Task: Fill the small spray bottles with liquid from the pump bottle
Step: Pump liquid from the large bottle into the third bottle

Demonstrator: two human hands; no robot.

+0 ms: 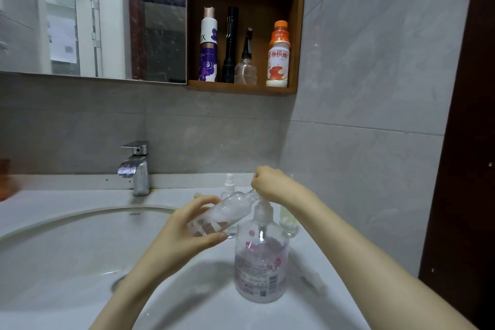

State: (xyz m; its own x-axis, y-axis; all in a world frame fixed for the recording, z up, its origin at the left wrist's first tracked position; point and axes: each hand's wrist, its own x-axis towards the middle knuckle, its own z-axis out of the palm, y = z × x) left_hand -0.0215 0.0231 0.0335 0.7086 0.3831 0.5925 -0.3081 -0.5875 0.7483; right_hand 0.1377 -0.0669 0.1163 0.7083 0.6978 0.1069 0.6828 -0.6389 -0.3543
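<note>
Centre of the frame: the left hand grips an uncapped small spray bottle tilted — its mouth right at the nozzle of the pump bottle standing on the white table. The right hand is curled into a fist on the pump head. Behind, a capped spray bottle stands upright near the wall.

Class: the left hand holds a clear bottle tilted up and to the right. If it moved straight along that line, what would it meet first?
Probably the right hand, at the small clear plastic bottle's open neck above the large clear pump bottle. The left hand looks close; depth is uncertain.
</note>
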